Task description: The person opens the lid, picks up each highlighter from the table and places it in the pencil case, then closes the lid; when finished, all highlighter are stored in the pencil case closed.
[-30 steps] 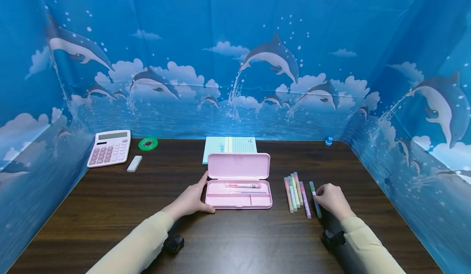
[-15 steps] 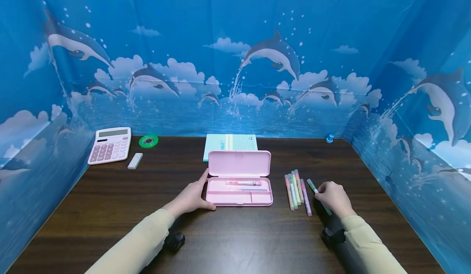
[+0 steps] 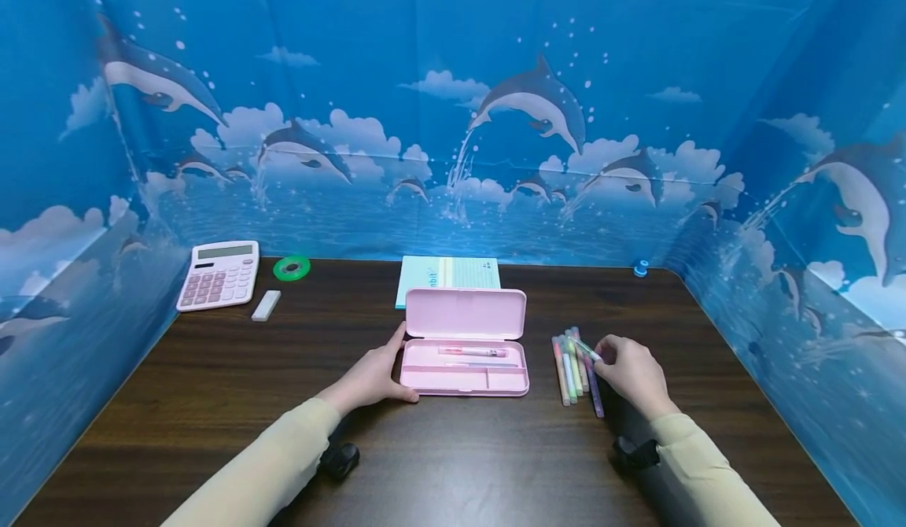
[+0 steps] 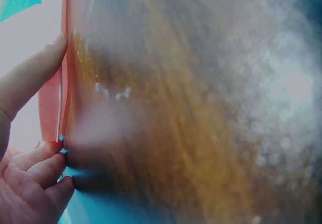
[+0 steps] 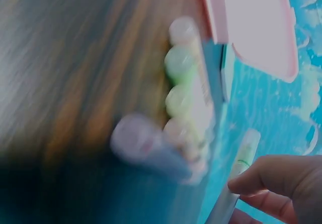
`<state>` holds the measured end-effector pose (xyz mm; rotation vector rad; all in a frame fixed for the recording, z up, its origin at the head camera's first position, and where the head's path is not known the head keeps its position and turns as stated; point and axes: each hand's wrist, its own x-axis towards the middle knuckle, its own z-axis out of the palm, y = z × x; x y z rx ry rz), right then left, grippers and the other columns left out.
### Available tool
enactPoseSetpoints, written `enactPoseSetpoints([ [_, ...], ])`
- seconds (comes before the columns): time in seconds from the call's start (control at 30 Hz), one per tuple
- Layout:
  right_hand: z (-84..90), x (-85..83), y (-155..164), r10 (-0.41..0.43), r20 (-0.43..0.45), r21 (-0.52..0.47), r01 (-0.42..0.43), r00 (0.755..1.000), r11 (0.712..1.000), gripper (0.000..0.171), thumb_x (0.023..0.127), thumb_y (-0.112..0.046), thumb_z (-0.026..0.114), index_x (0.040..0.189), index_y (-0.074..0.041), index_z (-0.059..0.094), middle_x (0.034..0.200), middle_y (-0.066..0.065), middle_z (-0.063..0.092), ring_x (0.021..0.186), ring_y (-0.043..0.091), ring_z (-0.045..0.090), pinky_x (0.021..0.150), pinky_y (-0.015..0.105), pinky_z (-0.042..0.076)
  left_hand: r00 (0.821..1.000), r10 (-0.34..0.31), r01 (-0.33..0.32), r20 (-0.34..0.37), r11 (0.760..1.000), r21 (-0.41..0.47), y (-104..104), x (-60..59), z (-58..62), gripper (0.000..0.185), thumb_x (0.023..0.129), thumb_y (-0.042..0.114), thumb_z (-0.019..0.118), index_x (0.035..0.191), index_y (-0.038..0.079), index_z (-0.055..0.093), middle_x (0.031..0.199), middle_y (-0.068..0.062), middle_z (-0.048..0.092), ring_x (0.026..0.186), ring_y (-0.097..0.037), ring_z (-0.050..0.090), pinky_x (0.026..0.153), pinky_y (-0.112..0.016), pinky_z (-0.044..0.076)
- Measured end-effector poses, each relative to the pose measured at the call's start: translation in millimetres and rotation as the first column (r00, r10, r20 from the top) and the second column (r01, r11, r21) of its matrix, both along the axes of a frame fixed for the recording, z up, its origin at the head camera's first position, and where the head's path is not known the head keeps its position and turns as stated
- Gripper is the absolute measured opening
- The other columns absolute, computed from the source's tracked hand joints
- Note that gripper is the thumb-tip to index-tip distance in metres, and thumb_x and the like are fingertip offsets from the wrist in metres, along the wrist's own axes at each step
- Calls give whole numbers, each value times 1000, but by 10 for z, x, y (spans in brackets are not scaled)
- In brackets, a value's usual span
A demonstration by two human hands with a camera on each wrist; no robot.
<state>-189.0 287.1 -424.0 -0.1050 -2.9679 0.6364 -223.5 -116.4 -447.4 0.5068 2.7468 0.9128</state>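
Head view, w/ both wrist views as insets: left hand (image 3: 373,375) rests against the left end of the pink pencil case (image 3: 463,369), thumb along the front edge, fingers curled round the near-left corner; left wrist view shows the fingers (image 4: 31,74) pressed on the case's edge, i.e. grasping it. Case lies open at worktop (image 3: 212,401) centre, lid (image 3: 465,314) standing upright at the back; a pink pen (image 3: 472,351) and a thinner pen behind the divider lie in the tray. Right hand (image 3: 632,373), just right of the case, pinches a green-and-white highlighter (image 3: 586,348) between thumb and fingertips, lifted at an angle, tip toward the case; right wrist view (blurred) confirms the fingers (image 5: 274,178) closed on its barrel. Row of pastel highlighters (image 3: 572,363) lies side by side on the worktop betw. case and right hand, approx. parallel, long axes front to back; a purple one (image 3: 594,389) is nearest the hand. Behind the case: teal notepad (image 3: 449,272), partly hidden by the lid. Far left: pink calculator (image 3: 219,274), white eraser (image 3: 266,305), green tape roll (image 3: 292,267). Far right corner: small blue object (image 3: 641,267), too small to identify. Dolphin-print backdrop (image 3: 453,118) encloses three sides. Both sleeves beige.
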Motion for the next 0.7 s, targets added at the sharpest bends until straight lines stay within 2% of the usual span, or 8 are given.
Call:
enactPoseSetpoints([
  [0.1,30,-16,-112,41,-29,6,-41,999,999,16,80,-16,73,92,-6,67,81,7,61,70,21,51,58,34,46,1000,0,0,4,1000,-3,4,3,3,125,65,36,87,153,5,5,146,-18,40,127,-32,46,104,-48,36],
  [0.37,85,-73,-404,122,-66,1,-122,990,992,14,79,-15,75,90,-10,69,79,5,58,65,18,49,50,28,42,1000,7,-7,7,1000,-4,-3,12,-6,124,65,35,88,153,5,5,146,-17,41,127,-31,46,104,-48,36],
  [0.7,102,-187,-751,163,-52,9,-163,985,987,12,79,-12,74,91,-11,72,80,3,58,68,18,50,58,30,45,1000,6,-6,4,1000,8,0,17,5,124,64,35,88,153,5,7,145,-18,42,126,-32,47,104,-49,36],
])
